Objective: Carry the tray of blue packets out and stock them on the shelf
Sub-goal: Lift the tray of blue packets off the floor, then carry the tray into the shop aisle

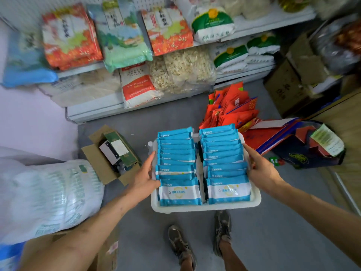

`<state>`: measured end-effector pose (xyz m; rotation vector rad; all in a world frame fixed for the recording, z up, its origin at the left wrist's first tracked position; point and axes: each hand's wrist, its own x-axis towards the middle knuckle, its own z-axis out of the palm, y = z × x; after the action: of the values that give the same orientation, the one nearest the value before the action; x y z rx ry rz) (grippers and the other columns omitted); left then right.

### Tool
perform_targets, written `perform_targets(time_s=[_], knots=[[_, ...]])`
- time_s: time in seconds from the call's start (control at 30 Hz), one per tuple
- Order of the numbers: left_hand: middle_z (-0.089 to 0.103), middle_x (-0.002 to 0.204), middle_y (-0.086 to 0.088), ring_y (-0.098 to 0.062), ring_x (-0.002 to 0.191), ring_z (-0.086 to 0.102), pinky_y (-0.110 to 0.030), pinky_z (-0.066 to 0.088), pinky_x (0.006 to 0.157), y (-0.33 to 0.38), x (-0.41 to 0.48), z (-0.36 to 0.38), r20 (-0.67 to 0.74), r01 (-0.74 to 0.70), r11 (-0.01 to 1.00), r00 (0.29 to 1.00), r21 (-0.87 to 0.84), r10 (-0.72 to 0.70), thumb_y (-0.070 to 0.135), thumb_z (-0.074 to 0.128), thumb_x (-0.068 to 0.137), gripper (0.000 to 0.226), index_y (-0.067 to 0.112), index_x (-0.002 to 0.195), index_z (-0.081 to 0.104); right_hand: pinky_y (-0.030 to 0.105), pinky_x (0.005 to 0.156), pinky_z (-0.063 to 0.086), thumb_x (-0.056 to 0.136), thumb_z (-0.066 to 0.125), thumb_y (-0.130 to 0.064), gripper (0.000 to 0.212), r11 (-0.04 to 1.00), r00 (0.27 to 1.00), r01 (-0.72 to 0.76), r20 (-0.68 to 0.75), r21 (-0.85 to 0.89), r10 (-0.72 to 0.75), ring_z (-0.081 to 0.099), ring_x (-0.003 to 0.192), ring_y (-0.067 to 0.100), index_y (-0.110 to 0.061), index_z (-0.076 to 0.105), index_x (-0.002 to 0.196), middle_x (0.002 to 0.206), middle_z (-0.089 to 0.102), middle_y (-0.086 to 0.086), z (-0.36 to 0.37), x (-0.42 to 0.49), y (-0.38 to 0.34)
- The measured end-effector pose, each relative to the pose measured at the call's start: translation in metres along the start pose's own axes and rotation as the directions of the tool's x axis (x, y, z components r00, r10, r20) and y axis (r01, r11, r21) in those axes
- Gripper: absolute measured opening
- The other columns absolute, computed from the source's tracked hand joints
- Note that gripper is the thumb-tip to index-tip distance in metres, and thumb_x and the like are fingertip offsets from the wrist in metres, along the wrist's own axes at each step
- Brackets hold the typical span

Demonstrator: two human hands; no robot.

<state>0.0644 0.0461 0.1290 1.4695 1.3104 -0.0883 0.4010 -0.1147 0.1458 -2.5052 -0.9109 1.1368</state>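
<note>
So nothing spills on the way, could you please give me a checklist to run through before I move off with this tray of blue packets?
1. Left hand grips the tray's left rim: ok.
2. Right hand grips the right rim: ok.
3. Blue packets sit in two rows inside the tray: ok.
4. Floor ahead free: not ok; red packets and an open cardboard box lie close by.
5. Room on the shelf: cannot tell; the visible tiers hold bags.
</note>
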Motion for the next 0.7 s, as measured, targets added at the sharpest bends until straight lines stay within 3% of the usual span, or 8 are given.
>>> perform_targets(time_s=[0.13, 0.2, 0.3, 0.4, 0.53, 0.6, 0.7], knots=[[0.054, 0.148, 0.014, -0.012, 0.127, 0.060, -0.045, 0.059, 0.098, 0.065, -0.023, -0.026, -0.025, -0.090, 0.996, 0.996, 0.013, 0.091, 0.037, 0.087, 0.078, 0.111, 0.057, 0.156, 0.011, 0.046, 0.101, 0.053, 0.096, 0.051, -0.002, 0.081, 0.991, 0.997, 0.012, -0.074, 0.137, -0.002, 0.052, 0.135, 0.023, -0.049, 0.025, 0.157, 0.151, 0.051, -0.002, -0.059, -0.032, -0.026], [0.059, 0.141, 0.015, -0.009, 0.119, 0.063, -0.041, 0.061, 0.093, 0.125, -0.053, -0.048, -0.040, -0.178, 0.984, 0.983, 0.016, 0.178, 0.034, 0.084, 0.081, 0.105, 0.059, 0.155, 0.015, 0.046, 0.100, 0.055, 0.088, 0.054, -0.007, 0.081, 0.977, 0.983, 0.079, -0.179, 0.198, -0.043, 0.059, 0.126, 0.021, -0.053, 0.034, 0.152, 0.142, 0.059, -0.003, -0.110, -0.067, -0.046], [0.053, 0.147, 0.011, -0.007, 0.117, 0.058, -0.026, 0.055, 0.085, 0.189, -0.081, -0.068, -0.098, -0.280, 0.959, 0.954, 0.030, 0.282, 0.014, 0.074, 0.085, 0.097, 0.050, 0.159, 0.022, 0.044, 0.093, 0.058, 0.082, 0.060, -0.014, 0.075, 0.957, 0.946, 0.155, -0.316, 0.245, -0.072, 0.067, 0.107, 0.014, -0.055, 0.044, 0.142, 0.124, 0.068, -0.008, -0.163, -0.105, -0.060], [0.056, 0.137, 0.014, 0.000, 0.108, 0.059, -0.017, 0.050, 0.070, 0.250, -0.113, -0.080, -0.100, -0.403, 0.914, 0.909, 0.047, 0.406, 0.009, 0.073, 0.085, 0.094, 0.045, 0.159, 0.026, 0.042, 0.091, 0.059, 0.083, 0.063, -0.015, 0.070, 0.922, 0.902, 0.231, -0.425, 0.312, -0.082, 0.068, 0.104, 0.009, -0.053, 0.049, 0.140, 0.123, 0.069, -0.011, -0.210, -0.146, -0.068], [0.062, 0.137, 0.016, -0.006, 0.118, 0.063, -0.035, 0.055, 0.096, 0.312, -0.148, -0.092, -0.094, -0.498, 0.866, 0.861, 0.050, 0.500, 0.014, 0.075, 0.068, 0.098, 0.047, 0.153, 0.038, 0.046, 0.086, 0.062, 0.085, 0.062, -0.014, 0.067, 0.873, 0.839, 0.314, -0.539, 0.374, -0.071, 0.071, 0.098, 0.007, -0.050, 0.051, 0.140, 0.117, 0.069, -0.012, -0.249, -0.185, -0.068], [0.064, 0.136, 0.020, -0.005, 0.120, 0.064, -0.040, 0.053, 0.103, 0.357, -0.175, -0.074, -0.035, -0.588, 0.808, 0.807, 0.041, 0.589, 0.016, 0.074, 0.063, 0.096, 0.049, 0.148, 0.046, 0.046, 0.084, 0.063, 0.084, 0.061, -0.012, 0.067, 0.852, 0.786, 0.322, -0.619, 0.413, 0.003, 0.072, 0.098, 0.009, -0.051, 0.053, 0.138, 0.122, 0.069, -0.008, -0.277, -0.227, -0.049], [0.060, 0.142, 0.014, -0.010, 0.126, 0.059, -0.033, 0.051, 0.101, 0.396, -0.198, -0.042, -0.006, -0.645, 0.759, 0.762, 0.086, 0.648, 0.017, 0.073, 0.068, 0.096, 0.040, 0.155, 0.041, 0.044, 0.083, 0.063, 0.077, 0.057, -0.016, 0.067, 0.823, 0.709, 0.344, -0.700, 0.453, 0.089, 0.073, 0.100, 0.011, -0.054, 0.056, 0.133, 0.126, 0.069, -0.010, -0.300, -0.257, -0.024]])
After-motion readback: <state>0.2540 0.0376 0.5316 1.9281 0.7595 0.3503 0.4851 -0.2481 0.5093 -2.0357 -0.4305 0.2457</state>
